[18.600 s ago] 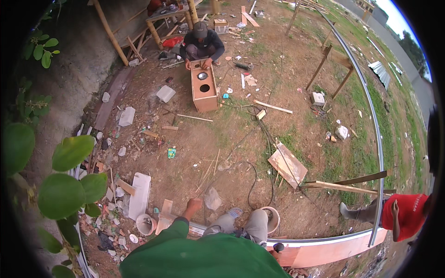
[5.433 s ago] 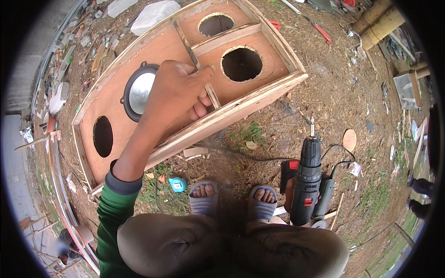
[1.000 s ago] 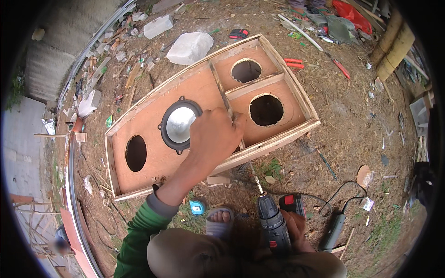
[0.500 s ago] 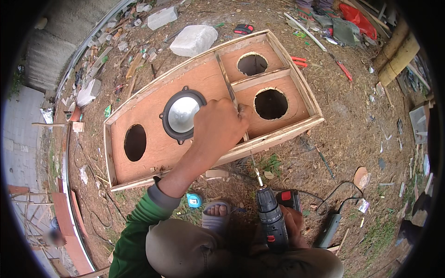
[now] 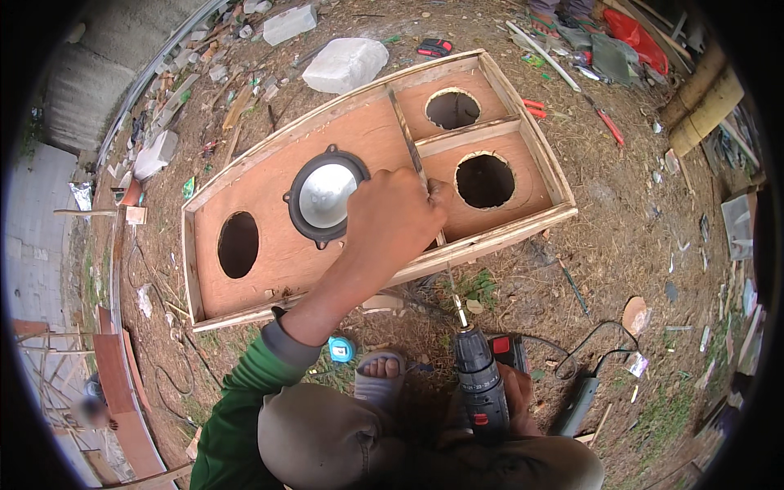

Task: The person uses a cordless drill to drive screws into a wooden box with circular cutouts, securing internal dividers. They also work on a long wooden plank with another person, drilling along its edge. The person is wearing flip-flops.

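Note:
A shallow wooden speaker cabinet (image 5: 269, 184) lies on the ground, with round holes cut in its panel. My left hand (image 5: 396, 214) is closed around the upright wooden divider (image 5: 407, 135) inside it. Beside that hand a round speaker (image 5: 327, 196) with a black frame and silvery cone sits on the panel. Low at the front, my right hand (image 5: 519, 400) grips a black cordless drill (image 5: 480, 371), partly hidden behind the tool's body. The drill's long bit (image 5: 454, 282) points away from me, its tip at the cabinet's near side wall.
A blue tape measure (image 5: 342, 349) lies by my sandalled foot (image 5: 382, 371). To the right are a corded tool (image 5: 578, 406) and its cable. Pale blocks (image 5: 345, 67), a battery pack (image 5: 434, 47) and red-handled pliers (image 5: 535, 108) lie beyond the cabinet. Bamboo posts (image 5: 706, 102) stand far right.
The view has shifted slightly, so the cabinet and drill appear a little further right. Both hands keep their grips, and the bit stays at the near wall.

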A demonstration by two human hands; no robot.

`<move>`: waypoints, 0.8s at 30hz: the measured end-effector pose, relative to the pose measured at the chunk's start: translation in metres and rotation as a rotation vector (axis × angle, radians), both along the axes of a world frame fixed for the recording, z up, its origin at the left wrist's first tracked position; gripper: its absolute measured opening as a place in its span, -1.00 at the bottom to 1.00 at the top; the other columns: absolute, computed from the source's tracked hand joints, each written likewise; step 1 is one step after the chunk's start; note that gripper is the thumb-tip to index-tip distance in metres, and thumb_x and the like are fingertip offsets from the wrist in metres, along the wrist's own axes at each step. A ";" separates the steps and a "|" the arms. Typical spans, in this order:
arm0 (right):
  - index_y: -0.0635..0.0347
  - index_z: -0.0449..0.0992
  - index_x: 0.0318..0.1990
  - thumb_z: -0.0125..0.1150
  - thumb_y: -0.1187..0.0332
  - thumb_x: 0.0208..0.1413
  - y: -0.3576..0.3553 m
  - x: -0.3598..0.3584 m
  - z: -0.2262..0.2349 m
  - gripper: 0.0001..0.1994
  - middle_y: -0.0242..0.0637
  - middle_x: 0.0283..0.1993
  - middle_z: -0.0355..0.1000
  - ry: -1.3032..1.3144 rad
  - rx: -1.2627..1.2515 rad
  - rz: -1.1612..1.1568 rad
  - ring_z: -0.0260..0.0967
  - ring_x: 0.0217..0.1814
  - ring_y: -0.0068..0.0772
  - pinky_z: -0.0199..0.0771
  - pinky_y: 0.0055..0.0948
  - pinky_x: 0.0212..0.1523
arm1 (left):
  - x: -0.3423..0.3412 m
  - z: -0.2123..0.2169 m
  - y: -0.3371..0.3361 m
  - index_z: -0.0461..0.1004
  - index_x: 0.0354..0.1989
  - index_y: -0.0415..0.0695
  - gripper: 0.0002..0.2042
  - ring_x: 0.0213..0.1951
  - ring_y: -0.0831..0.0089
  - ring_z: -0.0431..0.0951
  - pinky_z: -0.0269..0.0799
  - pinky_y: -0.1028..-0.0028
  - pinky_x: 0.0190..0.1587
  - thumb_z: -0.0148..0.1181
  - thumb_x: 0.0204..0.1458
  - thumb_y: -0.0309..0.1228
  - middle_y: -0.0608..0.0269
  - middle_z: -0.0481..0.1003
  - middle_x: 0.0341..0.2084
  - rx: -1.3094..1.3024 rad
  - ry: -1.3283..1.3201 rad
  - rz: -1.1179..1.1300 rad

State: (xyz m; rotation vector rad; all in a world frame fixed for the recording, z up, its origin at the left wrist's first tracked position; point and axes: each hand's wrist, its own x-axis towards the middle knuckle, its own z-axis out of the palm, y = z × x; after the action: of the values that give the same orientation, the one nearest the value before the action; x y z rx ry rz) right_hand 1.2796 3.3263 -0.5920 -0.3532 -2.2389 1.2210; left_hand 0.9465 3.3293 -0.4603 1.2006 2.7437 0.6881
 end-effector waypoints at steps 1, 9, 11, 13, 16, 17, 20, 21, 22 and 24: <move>0.44 0.53 0.06 0.37 0.40 0.15 -0.001 0.000 0.000 -0.63 -0.06 -0.28 0.61 -0.001 -0.025 -0.016 0.61 -0.40 -0.11 0.56 -0.20 -0.40 | 0.000 0.000 0.000 0.57 -0.57 -0.46 -0.50 -0.42 -0.34 0.66 0.61 -0.08 -0.23 0.22 0.15 -0.15 -0.42 0.52 -0.61 -0.001 0.001 0.004; 0.43 0.56 0.06 0.36 0.43 0.16 -0.002 0.006 0.001 -0.65 -0.07 -0.27 0.62 -0.059 -0.101 -0.023 0.60 -0.39 -0.14 0.56 -0.23 -0.40 | -0.001 -0.005 -0.001 0.56 -0.60 -0.46 -0.50 -0.45 -0.33 0.66 0.61 -0.08 -0.25 0.22 0.16 -0.16 -0.41 0.51 -0.64 0.016 0.035 -0.003; 0.42 0.55 0.07 0.39 0.42 0.14 -0.002 0.008 0.002 -0.63 -0.08 -0.28 0.62 -0.062 -0.085 -0.025 0.61 -0.39 -0.11 0.56 -0.22 -0.39 | -0.001 -0.004 0.000 0.56 -0.59 -0.46 -0.50 -0.45 -0.33 0.66 0.61 -0.08 -0.25 0.22 0.16 -0.17 -0.41 0.51 -0.63 0.013 0.020 0.000; 0.40 0.59 0.03 0.54 0.38 0.05 -0.001 0.008 0.001 -0.58 -0.14 -0.33 0.64 -0.082 0.023 -0.067 0.64 -0.39 -0.18 0.60 -0.26 -0.36 | -0.001 -0.003 0.000 0.57 -0.59 -0.46 -0.51 -0.44 -0.33 0.66 0.61 -0.08 -0.25 0.21 0.16 -0.17 -0.41 0.52 -0.63 0.013 0.009 0.002; 0.38 0.60 0.00 0.64 0.33 -0.02 0.001 0.010 -0.001 -0.52 -0.18 -0.36 0.64 -0.092 0.072 -0.066 0.65 -0.41 -0.19 0.60 -0.26 -0.36 | 0.000 -0.002 0.000 0.57 -0.57 -0.46 -0.51 -0.44 -0.33 0.66 0.61 -0.08 -0.24 0.21 0.17 -0.17 -0.41 0.52 -0.62 0.013 0.006 0.002; 0.38 0.60 0.00 0.65 0.32 -0.04 0.001 0.010 -0.002 -0.51 -0.18 -0.37 0.64 -0.078 0.045 -0.053 0.64 -0.42 -0.19 0.60 -0.26 -0.37 | 0.000 -0.001 0.000 0.57 -0.57 -0.46 -0.51 -0.44 -0.33 0.67 0.62 -0.08 -0.24 0.21 0.17 -0.17 -0.41 0.53 -0.62 0.009 0.011 0.001; 0.37 0.60 0.01 0.64 0.34 -0.03 0.001 0.010 -0.003 -0.52 -0.20 -0.38 0.63 -0.073 0.144 -0.077 0.63 -0.42 -0.17 0.59 -0.23 -0.37 | 0.000 -0.001 0.000 0.57 -0.57 -0.46 -0.51 -0.43 -0.34 0.67 0.62 -0.08 -0.24 0.21 0.17 -0.18 -0.41 0.52 -0.62 0.011 0.019 0.002; 0.36 0.60 0.00 0.64 0.34 -0.04 0.001 0.010 -0.002 -0.52 -0.21 -0.38 0.62 -0.103 0.153 -0.087 0.63 -0.42 -0.16 0.58 -0.23 -0.36 | 0.000 -0.001 0.001 0.57 -0.57 -0.46 -0.51 -0.43 -0.34 0.66 0.62 -0.08 -0.24 0.21 0.17 -0.18 -0.41 0.52 -0.62 0.014 0.020 0.002; 0.36 0.60 -0.01 0.64 0.35 -0.04 0.000 0.009 -0.002 -0.53 -0.22 -0.39 0.62 -0.103 0.131 -0.090 0.63 -0.42 -0.16 0.58 -0.23 -0.36 | 0.000 -0.001 0.001 0.57 -0.58 -0.46 -0.51 -0.43 -0.34 0.66 0.62 -0.08 -0.24 0.21 0.17 -0.18 -0.41 0.52 -0.62 0.013 0.017 -0.001; 0.34 0.60 -0.03 0.63 0.36 -0.05 0.000 0.008 0.001 -0.55 -0.22 -0.40 0.61 -0.116 0.089 -0.091 0.63 -0.42 -0.15 0.58 -0.23 -0.36 | 0.000 0.000 0.001 0.57 -0.58 -0.45 -0.51 -0.43 -0.35 0.66 0.62 -0.08 -0.24 0.21 0.16 -0.17 -0.42 0.52 -0.62 0.013 0.011 -0.007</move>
State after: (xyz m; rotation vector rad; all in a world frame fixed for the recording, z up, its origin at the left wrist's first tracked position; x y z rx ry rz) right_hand 1.2880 3.3261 -0.5906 -0.4962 -2.3395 1.0751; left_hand 0.9462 3.3299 -0.4606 1.2202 2.7466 0.7010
